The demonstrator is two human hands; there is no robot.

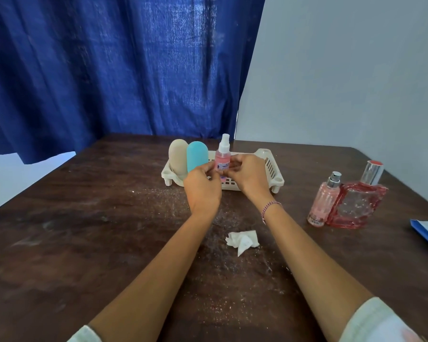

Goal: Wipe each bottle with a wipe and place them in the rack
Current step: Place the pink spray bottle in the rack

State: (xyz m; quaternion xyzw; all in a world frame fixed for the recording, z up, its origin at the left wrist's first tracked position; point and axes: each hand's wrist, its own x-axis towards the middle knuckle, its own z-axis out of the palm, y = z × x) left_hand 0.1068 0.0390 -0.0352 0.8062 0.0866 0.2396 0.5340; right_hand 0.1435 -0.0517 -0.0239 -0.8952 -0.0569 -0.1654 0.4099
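Both your left hand (202, 187) and right hand (248, 176) pinch the small pink spray bottle (222, 159) upright over the white plastic rack (269, 169) near the tabletop's far edge.

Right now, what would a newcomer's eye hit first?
The left hand and right hand pinch a small pink spray bottle with a white pump mid-frame, at the white slotted plastic rack. A beige rounded bottle and a turquoise bottle stand at its left end; a crumpled white wipe lies between the forearms.
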